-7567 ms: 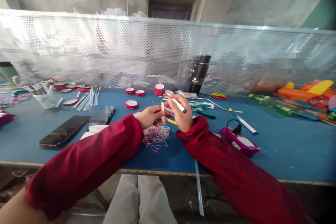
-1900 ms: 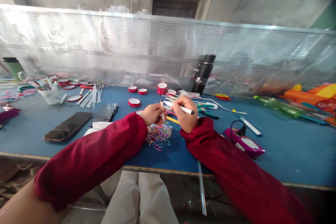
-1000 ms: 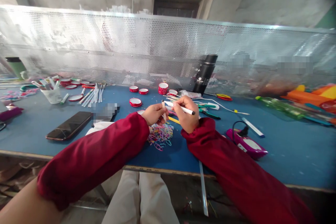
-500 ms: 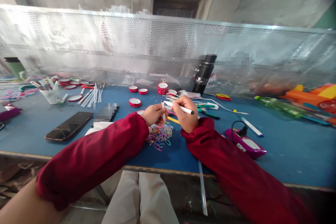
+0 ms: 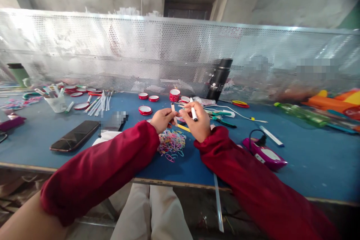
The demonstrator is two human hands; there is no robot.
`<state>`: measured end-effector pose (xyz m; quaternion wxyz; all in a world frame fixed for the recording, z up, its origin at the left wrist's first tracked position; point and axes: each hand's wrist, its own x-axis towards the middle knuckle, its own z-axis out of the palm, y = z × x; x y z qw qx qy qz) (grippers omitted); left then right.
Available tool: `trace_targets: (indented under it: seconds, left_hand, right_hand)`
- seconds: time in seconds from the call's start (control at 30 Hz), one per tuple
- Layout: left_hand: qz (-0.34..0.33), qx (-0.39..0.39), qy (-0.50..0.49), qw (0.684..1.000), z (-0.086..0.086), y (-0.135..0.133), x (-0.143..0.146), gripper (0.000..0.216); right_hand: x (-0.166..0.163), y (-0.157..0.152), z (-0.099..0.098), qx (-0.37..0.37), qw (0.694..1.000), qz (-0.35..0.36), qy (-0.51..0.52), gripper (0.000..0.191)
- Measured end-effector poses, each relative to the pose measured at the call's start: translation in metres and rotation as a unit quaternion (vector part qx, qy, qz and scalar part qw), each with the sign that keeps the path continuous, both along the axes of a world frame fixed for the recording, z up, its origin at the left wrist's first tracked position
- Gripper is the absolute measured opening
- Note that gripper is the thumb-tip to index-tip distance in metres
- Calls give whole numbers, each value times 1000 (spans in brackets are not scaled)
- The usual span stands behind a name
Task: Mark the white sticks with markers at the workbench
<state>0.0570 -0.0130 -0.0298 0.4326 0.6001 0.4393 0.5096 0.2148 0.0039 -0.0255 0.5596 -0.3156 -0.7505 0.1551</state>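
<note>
Both my arms in dark red sleeves reach over a blue table point(image 5: 309, 161). My left hand point(image 5: 161, 119) is closed, pinching a short pale stick point(image 5: 173, 112) that stands upright. My right hand point(image 5: 197, 122) is closed round a white marker pen point(image 5: 193, 111), now held nearly upright, its dark tip low by my fingers. The two hands almost touch. Just below them lies a heap of small coloured rubber bands point(image 5: 172, 143).
A dark phone point(image 5: 74, 140) lies at the left, a black flask point(image 5: 218, 79) stands behind my hands, a purple device with a black cable point(image 5: 266, 154) sits at the right. Red-rimmed lids point(image 5: 145, 110), white sticks, pliers point(image 5: 221, 116) and a perforated metal screen point(image 5: 112, 52) lie beyond.
My right hand has turned the marker pen from lying sideways to nearly upright. My left hand still holds the stick in much the same place.
</note>
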Motion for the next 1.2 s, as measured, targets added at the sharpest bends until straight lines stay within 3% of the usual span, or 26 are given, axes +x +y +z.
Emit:
trace_targets:
  seconds: [0.17, 0.3, 0.5, 0.7, 0.9, 1.07, 1.2]
  left_hand:
    - [17, -25, -77, 997, 5, -1, 2, 15]
    - [14, -30, -87, 996, 6, -1, 2, 13]
    - [19, -9, -37, 999, 2, 0, -1, 18]
    - [52, 3, 1, 999, 13, -5, -4, 24]
    - [73, 7, 47, 996, 22, -12, -31, 21]
    - [109, -13, 86, 990, 8, -16, -54, 16]
    - [83, 24, 83, 993, -11, -26, -48, 20]
  right_hand:
    - [-4, 5, -8, -24, 999, 23, -16, 38]
    - [-7, 6, -11, -43, 997, 56, -9, 35]
    - [-8, 8, -12, -45, 997, 63, 11, 32]
    - [-8, 8, -11, -27, 998, 35, 35, 30]
    - [-9, 8, -12, -43, 997, 53, 26, 30]
    - [-12, 8, -15, -49, 996, 62, 29, 29]
    - [-14, 7, -17, -43, 997, 60, 17, 29]
